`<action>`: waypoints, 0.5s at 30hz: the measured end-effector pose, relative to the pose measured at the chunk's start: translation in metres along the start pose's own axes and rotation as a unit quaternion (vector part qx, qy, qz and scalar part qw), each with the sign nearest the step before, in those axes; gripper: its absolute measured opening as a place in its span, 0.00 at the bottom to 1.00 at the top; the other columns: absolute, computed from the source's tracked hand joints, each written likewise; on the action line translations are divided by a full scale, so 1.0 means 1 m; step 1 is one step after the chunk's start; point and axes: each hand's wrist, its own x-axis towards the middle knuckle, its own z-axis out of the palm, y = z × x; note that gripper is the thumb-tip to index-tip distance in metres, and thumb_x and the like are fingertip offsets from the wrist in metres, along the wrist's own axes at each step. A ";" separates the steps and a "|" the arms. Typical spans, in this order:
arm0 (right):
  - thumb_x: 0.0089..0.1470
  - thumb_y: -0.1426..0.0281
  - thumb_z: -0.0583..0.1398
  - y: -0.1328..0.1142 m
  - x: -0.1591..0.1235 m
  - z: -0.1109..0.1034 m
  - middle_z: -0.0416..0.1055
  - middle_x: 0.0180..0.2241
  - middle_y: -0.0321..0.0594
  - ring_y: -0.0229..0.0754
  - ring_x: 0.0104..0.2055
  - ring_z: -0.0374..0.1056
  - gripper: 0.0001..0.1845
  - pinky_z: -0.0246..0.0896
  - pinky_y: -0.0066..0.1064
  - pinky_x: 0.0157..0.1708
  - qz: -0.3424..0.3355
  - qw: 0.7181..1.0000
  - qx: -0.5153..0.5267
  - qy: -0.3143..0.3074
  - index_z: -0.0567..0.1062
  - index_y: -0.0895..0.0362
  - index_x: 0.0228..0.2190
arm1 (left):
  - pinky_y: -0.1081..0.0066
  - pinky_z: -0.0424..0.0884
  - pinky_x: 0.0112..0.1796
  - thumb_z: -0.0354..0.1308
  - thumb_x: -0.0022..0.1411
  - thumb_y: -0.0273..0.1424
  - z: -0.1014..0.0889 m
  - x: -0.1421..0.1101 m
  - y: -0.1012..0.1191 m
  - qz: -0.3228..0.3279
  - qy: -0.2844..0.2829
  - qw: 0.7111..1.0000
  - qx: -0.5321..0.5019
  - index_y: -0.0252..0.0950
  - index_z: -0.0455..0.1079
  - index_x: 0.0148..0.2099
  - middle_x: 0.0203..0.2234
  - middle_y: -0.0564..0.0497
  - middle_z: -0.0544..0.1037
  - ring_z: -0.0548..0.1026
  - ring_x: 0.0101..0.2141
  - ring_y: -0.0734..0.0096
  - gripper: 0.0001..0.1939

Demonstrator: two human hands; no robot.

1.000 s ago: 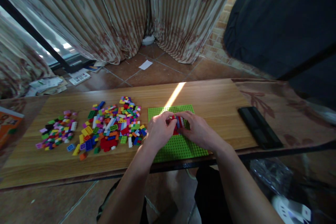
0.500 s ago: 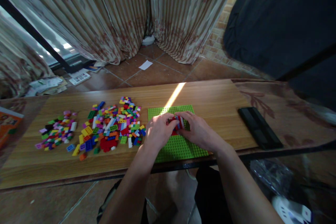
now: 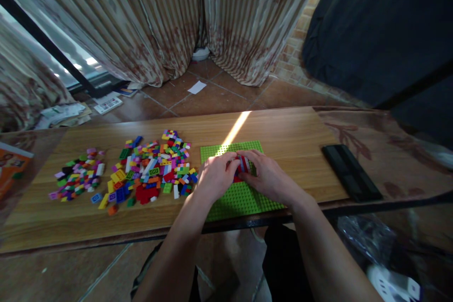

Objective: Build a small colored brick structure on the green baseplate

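Observation:
Both hands meet over a green studded baseplate (image 3: pixel 233 203) on the wooden table. Between them is a small build of toy bricks (image 3: pixel 243 165), red with white and bluish parts. My left hand (image 3: pixel 217 172) grips it from the left, thumb and fingers closed on its side. From the right, my right hand (image 3: pixel 264 170) has its fingers curled around the same build. The fingers cover much of it, and I cannot tell whether it is fixed to the plate.
Left of the plate lies a large pile of mixed bricks (image 3: pixel 152 167), with a smaller brick pile (image 3: pixel 79 177) farther left. A black oblong object (image 3: pixel 350 172) rests at the table's right end. Sunlight crosses the wooden table (image 3: pixel 290 137). Striped curtains (image 3: pixel 166 19) hang behind it.
The hands stay in nearly the same place around the brick build, with only slight finger shifts. The baseplate's near right corner seems to have moved slightly right.

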 end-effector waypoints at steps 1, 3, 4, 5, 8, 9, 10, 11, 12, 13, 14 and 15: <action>0.50 0.73 0.61 0.000 0.000 0.000 0.70 0.46 0.44 0.46 0.47 0.67 0.24 0.63 0.40 0.47 0.001 1.000 -0.004 0.001 0.69 0.53 0.50 | 0.68 0.67 0.36 0.49 0.64 0.35 -0.001 0.000 -0.001 0.007 -0.004 1.000 -0.005 0.43 0.75 0.48 0.35 0.50 0.80 0.76 0.36 0.65 0.15; 0.49 0.73 0.62 0.000 0.000 0.000 0.70 0.46 0.44 0.46 0.47 0.68 0.24 0.63 0.40 0.46 0.006 1.000 -0.009 0.002 0.69 0.53 0.50 | 0.69 0.67 0.36 0.49 0.63 0.33 -0.002 0.001 -0.002 0.014 -0.011 1.000 -0.013 0.42 0.74 0.49 0.36 0.50 0.80 0.75 0.35 0.66 0.16; 0.49 0.73 0.62 0.000 0.000 0.000 0.70 0.46 0.44 0.46 0.46 0.68 0.23 0.63 0.40 0.46 0.006 1.000 -0.011 0.000 0.69 0.53 0.49 | 0.70 0.66 0.35 0.50 0.62 0.33 -0.003 0.001 -0.002 0.013 -0.015 1.000 -0.012 0.42 0.74 0.49 0.35 0.50 0.80 0.75 0.35 0.66 0.16; 0.49 0.72 0.62 -0.001 0.000 0.000 0.70 0.46 0.44 0.46 0.46 0.68 0.22 0.64 0.40 0.45 0.007 1.000 -0.011 -0.001 0.70 0.54 0.49 | 0.70 0.66 0.33 0.51 0.62 0.33 -0.003 0.001 -0.002 0.010 -0.018 1.000 -0.008 0.42 0.74 0.49 0.33 0.51 0.79 0.74 0.33 0.67 0.15; 0.49 0.72 0.62 -0.002 0.000 -0.001 0.70 0.46 0.45 0.47 0.46 0.68 0.22 0.64 0.39 0.45 0.005 1.000 -0.008 -0.004 0.70 0.54 0.48 | 0.71 0.63 0.30 0.53 0.60 0.33 -0.004 0.001 0.000 0.000 -0.018 1.000 -0.003 0.43 0.75 0.48 0.30 0.52 0.78 0.72 0.30 0.69 0.15; 0.49 0.72 0.62 -0.002 0.000 -0.002 0.70 0.46 0.45 0.47 0.46 0.68 0.22 0.64 0.39 0.45 0.005 1.000 -0.006 -0.004 0.70 0.54 0.48 | 0.72 0.63 0.30 0.53 0.60 0.33 -0.004 0.001 0.000 -0.001 -0.017 1.000 -0.004 0.42 0.75 0.48 0.29 0.52 0.78 0.72 0.30 0.69 0.15; 0.49 0.72 0.62 -0.002 0.000 -0.002 0.70 0.46 0.45 0.47 0.46 0.68 0.22 0.64 0.39 0.45 0.005 1.000 -0.003 -0.004 0.70 0.54 0.48 | 0.72 0.62 0.29 0.53 0.60 0.33 -0.004 0.001 0.001 -0.002 -0.017 1.000 -0.007 0.42 0.75 0.48 0.29 0.52 0.77 0.71 0.29 0.70 0.15; 0.49 0.72 0.62 -0.002 0.000 -0.002 0.70 0.46 0.44 0.47 0.46 0.68 0.23 0.64 0.40 0.45 0.005 1.000 -0.001 -0.002 0.70 0.54 0.49 | 0.72 0.62 0.29 0.53 0.60 0.33 -0.004 0.001 0.001 -0.003 -0.018 1.000 -0.009 0.42 0.75 0.48 0.28 0.52 0.77 0.71 0.29 0.70 0.15; 0.49 0.72 0.63 -0.002 -0.001 -0.002 0.70 0.46 0.44 0.47 0.47 0.68 0.23 0.64 0.40 0.46 0.006 1.000 0.002 0.000 0.70 0.54 0.49 | 0.72 0.62 0.29 0.53 0.60 0.33 -0.004 0.001 0.002 -0.003 -0.018 1.000 -0.012 0.42 0.75 0.48 0.27 0.52 0.76 0.71 0.28 0.70 0.15; 0.49 0.72 0.63 -0.001 -0.001 -0.002 0.70 0.46 0.44 0.47 0.47 0.68 0.24 0.64 0.40 0.46 0.005 1.000 0.004 0.001 0.70 0.54 0.49 | 0.72 0.61 0.29 0.53 0.60 0.33 -0.003 0.001 0.002 -0.003 -0.018 1.000 -0.014 0.42 0.75 0.48 0.26 0.53 0.76 0.70 0.28 0.71 0.15; 0.49 0.73 0.63 -0.001 -0.001 -0.002 0.70 0.46 0.45 0.47 0.47 0.68 0.24 0.64 0.40 0.47 0.004 1.000 0.006 0.002 0.69 0.54 0.50 | 0.72 0.61 0.29 0.53 0.60 0.33 -0.003 0.001 0.002 -0.003 -0.019 1.000 -0.016 0.41 0.75 0.48 0.25 0.53 0.75 0.70 0.28 0.71 0.15; 0.49 0.73 0.63 -0.001 -0.001 -0.002 0.70 0.46 0.45 0.47 0.47 0.68 0.24 0.64 0.41 0.47 0.002 1.000 0.009 0.001 0.69 0.54 0.50 | 0.73 0.61 0.29 0.54 0.60 0.33 -0.003 0.001 0.002 -0.003 -0.019 1.000 -0.018 0.41 0.75 0.48 0.25 0.53 0.75 0.70 0.27 0.71 0.15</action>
